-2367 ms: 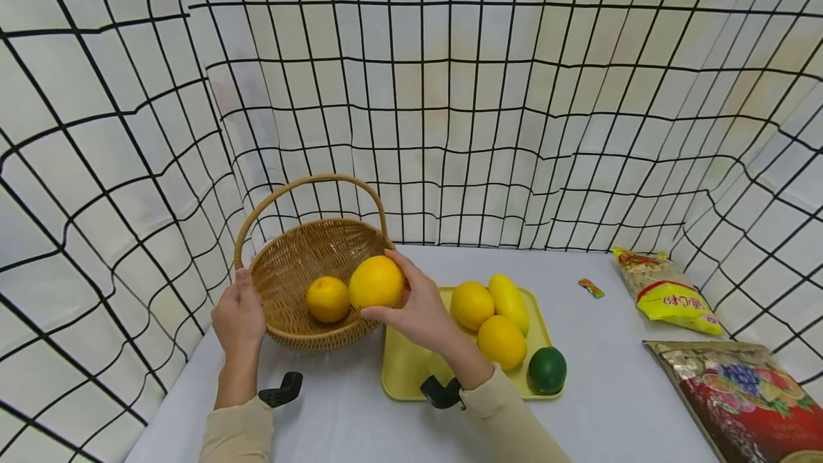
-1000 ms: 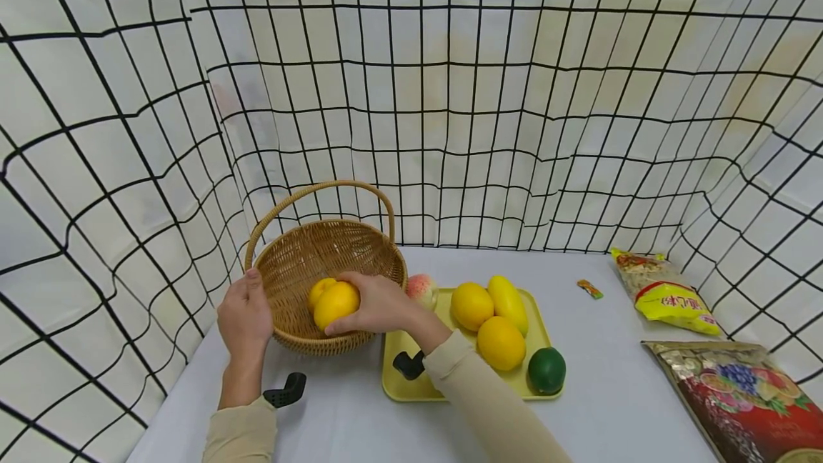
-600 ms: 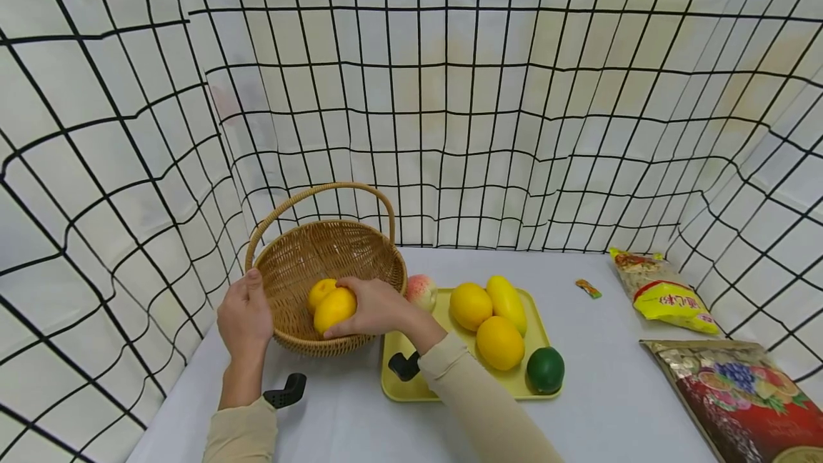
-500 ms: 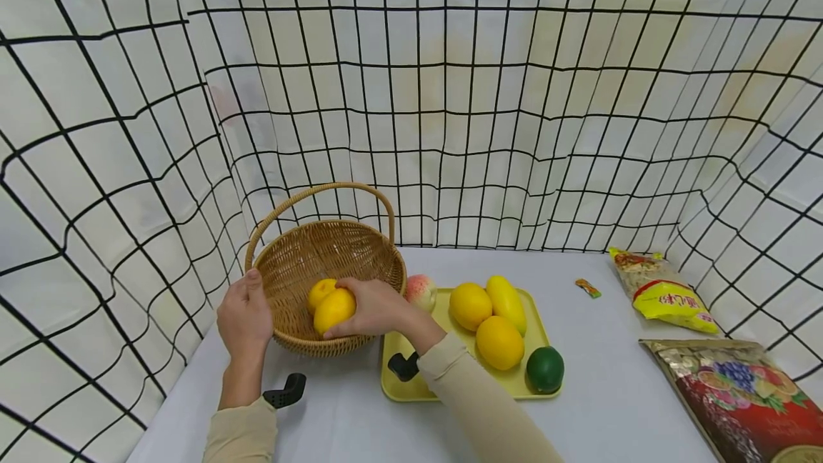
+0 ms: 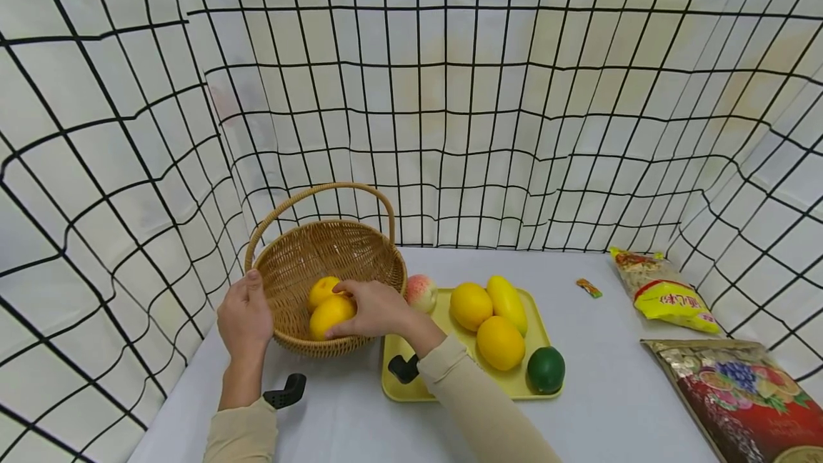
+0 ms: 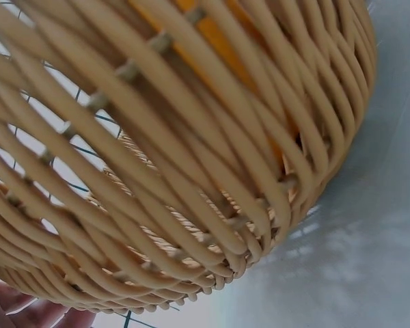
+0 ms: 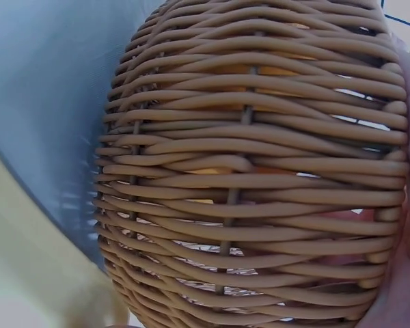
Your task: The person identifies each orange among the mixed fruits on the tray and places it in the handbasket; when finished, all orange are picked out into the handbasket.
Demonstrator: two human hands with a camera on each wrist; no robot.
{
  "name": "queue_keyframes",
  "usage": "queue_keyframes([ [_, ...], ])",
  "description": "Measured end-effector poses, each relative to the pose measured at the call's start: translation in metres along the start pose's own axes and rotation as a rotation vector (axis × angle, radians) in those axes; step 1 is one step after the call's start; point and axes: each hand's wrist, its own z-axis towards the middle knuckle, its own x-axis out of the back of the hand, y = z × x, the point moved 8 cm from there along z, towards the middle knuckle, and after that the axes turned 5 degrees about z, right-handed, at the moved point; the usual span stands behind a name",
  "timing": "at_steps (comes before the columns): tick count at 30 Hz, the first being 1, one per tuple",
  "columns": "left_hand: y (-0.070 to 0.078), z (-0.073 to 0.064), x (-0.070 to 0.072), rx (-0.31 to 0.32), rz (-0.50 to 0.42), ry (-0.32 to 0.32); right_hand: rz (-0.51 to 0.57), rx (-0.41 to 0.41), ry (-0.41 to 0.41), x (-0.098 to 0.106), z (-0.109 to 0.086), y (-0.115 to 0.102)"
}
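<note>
In the head view my left hand grips the left rim of a tilted wicker basket, at the foot of its handle. The basket's open mouth faces me. Two round yellow-orange oranges lie inside: a rear orange and a front orange against it. Over the basket's right rim reaches my right hand, its fingers loosened and spread beside the front orange, thumb near its lower edge. In the wrist views the basket's woven wall fills most of the picture, hiding much of the fruit.
A yellow tray right of the basket carries two more oranges, a mango and a dark green fruit. A peach sits at its left. Further right lie a small wrapper, a yellow snack bag and a red pouch.
My right hand has carried the front orange left into the basket and let go of it there. The orange has settled slightly lower left. My left hand keeps its grip on the basket.
</note>
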Motion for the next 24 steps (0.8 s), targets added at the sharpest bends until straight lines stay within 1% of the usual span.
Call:
queue_keyframes([
  [4,0.000,0.000,-0.001,0.002,0.006,-0.010,0.020,0.005,0.038,0.002,-0.001,0.001],
  [7,0.001,0.000,-0.001,0.010,0.009,-0.021,0.060,-0.007,0.087,0.003,-0.003,0.003],
  [9,0.001,0.000,-0.001,0.012,0.001,-0.023,0.114,-0.013,0.132,0.005,-0.004,0.005],
  [11,0.000,0.000,-0.001,0.013,-0.004,-0.024,0.188,-0.002,0.188,0.007,-0.006,0.007],
  [16,0.000,-0.001,-0.002,0.016,-0.010,-0.026,0.401,0.073,0.315,0.014,-0.014,0.009],
  [19,0.000,-0.001,-0.001,0.025,-0.014,-0.035,0.499,0.110,0.363,0.019,-0.020,0.009],
  [24,-0.001,0.000,0.002,0.026,0.005,-0.026,0.574,0.158,0.420,0.028,-0.032,0.011],
])
